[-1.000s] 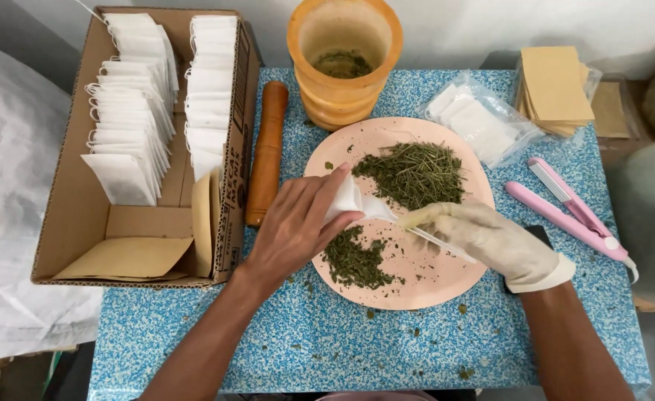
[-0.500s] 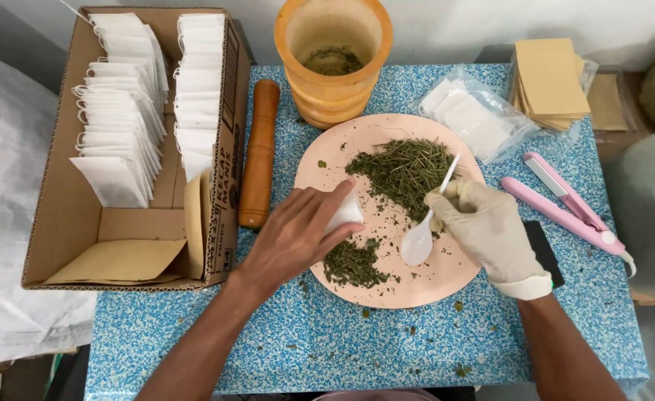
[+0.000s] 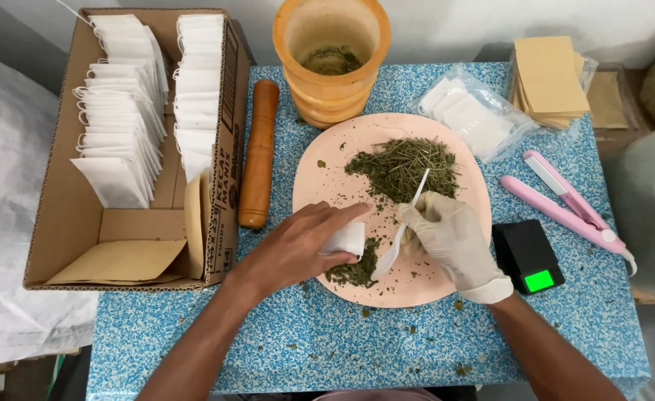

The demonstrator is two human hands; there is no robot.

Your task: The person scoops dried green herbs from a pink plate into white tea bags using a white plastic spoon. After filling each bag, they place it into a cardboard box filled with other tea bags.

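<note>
Pink round plate (image 3: 320,189) sits centre frame on the blue speckled tabletop (image 3: 305,341), and the bare left hand (image 3: 297,249) is curled over its lower left rim, thumb and fingers pinching a small white filter-paper sachet (image 3: 346,239). Half a second back that sachet was higher up; now it has dropped right beside the small pile of crushed green herb (image 3: 353,271). The white-gloved right hand (image 3: 446,238) has slid left and is closed round a white plastic spoon (image 3: 398,238), handle pointing up over the larger heap of dried green stalks (image 3: 401,167), bowl now dipping at the edge of the crushed pile. With the glove moved, a small black digital scale with a green lit display (image 3: 528,260) shows fully at the right. Upper centre stands the orange wooden mortar (image 3: 331,56), its wooden pestle (image 3: 257,152) lying beside the cardboard box of white sachets (image 3: 131,111) at the left; pink hair-straightener-style sealing tongs (image 3: 565,204) lie at the right.
</note>
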